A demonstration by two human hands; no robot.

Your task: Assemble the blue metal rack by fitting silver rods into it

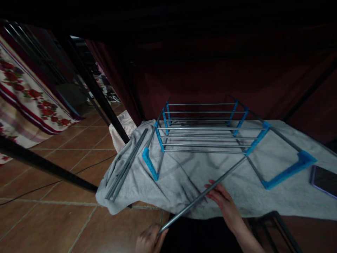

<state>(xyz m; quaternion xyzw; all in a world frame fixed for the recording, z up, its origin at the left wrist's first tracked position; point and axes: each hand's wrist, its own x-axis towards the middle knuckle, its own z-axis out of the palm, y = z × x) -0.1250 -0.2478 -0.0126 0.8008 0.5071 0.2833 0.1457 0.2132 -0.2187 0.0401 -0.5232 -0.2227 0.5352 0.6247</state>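
My left hand (pixel 150 239), at the lower middle, is closed around the near end of a grey metal rod (pixel 185 209). Farther along the same rod, my right hand (pixel 221 196) holds it lightly, with fingers on both sides. The rod slants up to the right. Its far tip meets, or overlaps in view, a blue corner of the rack; I cannot tell whether it is inserted. The rack (pixel 207 128) has blue plastic connectors (pixel 258 140) joined by several grey rods. Two open blue-ended side frames reach toward me, the left one ending in a blue connector (pixel 150 164).
A grey cloth (pixel 184 175) covers the surface under the rack. Loose grey rods (pixel 127 167) lie at its left, and a phone (pixel 325 180) at its right. Dark metal bars (pixel 47 165) cross the left side above a tiled floor (pixel 52 225). Floral fabric (pixel 34 91) hangs beyond.
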